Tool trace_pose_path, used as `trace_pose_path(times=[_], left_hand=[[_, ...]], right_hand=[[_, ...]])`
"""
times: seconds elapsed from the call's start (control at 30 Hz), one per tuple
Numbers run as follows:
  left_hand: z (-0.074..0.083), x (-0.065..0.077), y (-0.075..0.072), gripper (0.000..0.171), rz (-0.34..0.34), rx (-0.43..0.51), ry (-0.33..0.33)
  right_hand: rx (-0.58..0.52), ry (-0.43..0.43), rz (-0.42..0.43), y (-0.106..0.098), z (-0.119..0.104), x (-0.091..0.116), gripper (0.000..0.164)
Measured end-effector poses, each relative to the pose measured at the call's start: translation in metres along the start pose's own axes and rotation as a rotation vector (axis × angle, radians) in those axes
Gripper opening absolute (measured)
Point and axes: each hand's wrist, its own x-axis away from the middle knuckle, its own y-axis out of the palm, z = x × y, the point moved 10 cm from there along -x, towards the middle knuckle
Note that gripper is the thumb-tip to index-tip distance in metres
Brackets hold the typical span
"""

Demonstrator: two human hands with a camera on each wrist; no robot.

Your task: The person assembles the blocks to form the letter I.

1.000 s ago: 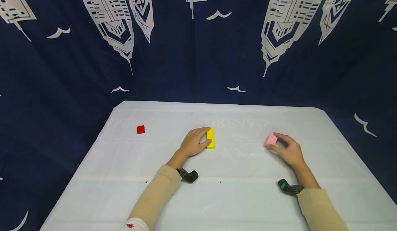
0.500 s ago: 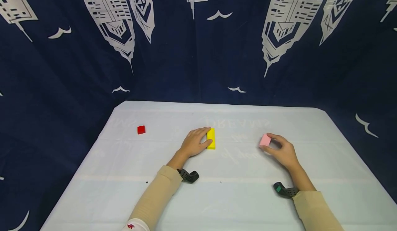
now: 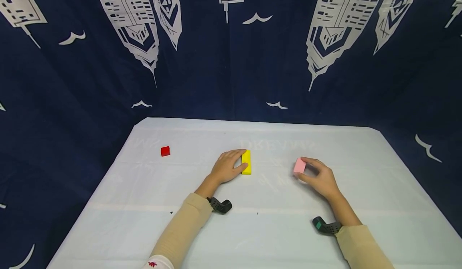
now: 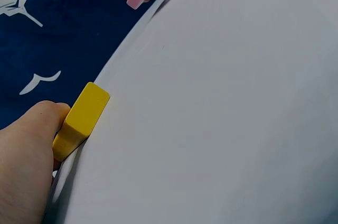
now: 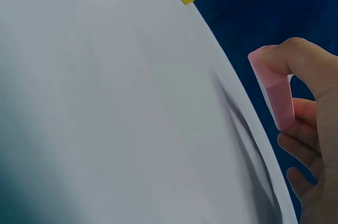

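Observation:
A long yellow block lies on the white table near the middle, its length running away from me. My left hand holds it from the left side, thumb at the near end and fingers toward the far end. To the right, a pink block is pinched between the thumb and fingers of my right hand. The right wrist view shows the thumb on one end of this pink block, fingers at the other. Whether the pink block touches the table, I cannot tell.
A small red cube sits at the far left of the white table. Behind the table's far edge hangs a dark blue curtain with white building prints. Black wrist devices are strapped to both forearms.
My right hand has moved left with the pink block, bringing it closer to the yellow one. The left hand and the yellow block have stayed in place.

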Motion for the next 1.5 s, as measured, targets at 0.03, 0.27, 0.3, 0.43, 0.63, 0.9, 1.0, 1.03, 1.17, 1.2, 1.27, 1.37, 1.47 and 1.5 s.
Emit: trace_pose_path(times=[0.03, 0.27, 0.3, 0.43, 0.63, 0.9, 1.0, 1.03, 1.17, 1.2, 1.27, 1.37, 1.47, 1.5], left_hand=[[0.000, 0.000, 0.000, 0.060, 0.002, -0.001, 0.000], [-0.003, 0.001, 0.001, 0.060, -0.011, -0.006, -0.010], [-0.004, 0.001, 0.001, 0.060, -0.013, -0.008, -0.011], [-0.003, 0.000, 0.001, 0.060, -0.008, -0.006, -0.005], [0.000, 0.000, 0.000, 0.060, -0.015, 0.009, -0.010], [0.000, -0.001, -0.001, 0.060, -0.011, 0.006, -0.011], [-0.001, -0.001, -0.001, 0.060, -0.015, 0.003, -0.014], [-0.001, -0.001, -0.001, 0.060, -0.015, 0.002, -0.014], [-0.001, -0.001, -0.001, 0.060, -0.015, -0.003, -0.016], [-0.001, -0.001, -0.001, 0.060, -0.015, -0.005, -0.017], [-0.001, -0.001, -0.001, 0.060, -0.018, -0.006, -0.021], [-0.001, -0.001, -0.001, 0.060, -0.020, -0.008, -0.025], [0.000, 0.000, -0.001, 0.060, -0.018, -0.007, -0.024], [0.000, -0.001, -0.001, 0.060, -0.015, -0.007, -0.022]], right_hand=[[-0.004, -0.005, 0.000, 0.002, -0.002, 0.000, 0.058], [-0.022, -0.032, -0.020, 0.018, -0.012, 0.000, 0.059], [-0.023, -0.042, -0.019, 0.019, -0.014, 0.001, 0.058], [-0.025, -0.074, -0.017, 0.024, -0.023, 0.001, 0.057], [-0.066, -0.079, -0.043, 0.033, -0.032, 0.002, 0.058], [-0.084, -0.113, -0.076, 0.047, -0.042, 0.001, 0.059], [-0.093, -0.107, -0.090, 0.052, -0.044, 0.002, 0.059], [-0.095, -0.104, -0.093, 0.053, -0.045, 0.003, 0.059], [-0.106, -0.106, -0.111, 0.060, -0.050, 0.004, 0.059], [-0.106, -0.111, -0.116, 0.062, -0.052, 0.004, 0.059], [-0.107, -0.126, -0.124, 0.066, -0.055, 0.005, 0.059], [-0.106, -0.149, -0.136, 0.072, -0.061, 0.005, 0.059], [-0.104, -0.167, -0.145, 0.077, -0.067, 0.005, 0.058], [-0.106, -0.173, -0.148, 0.078, -0.069, 0.006, 0.058]])
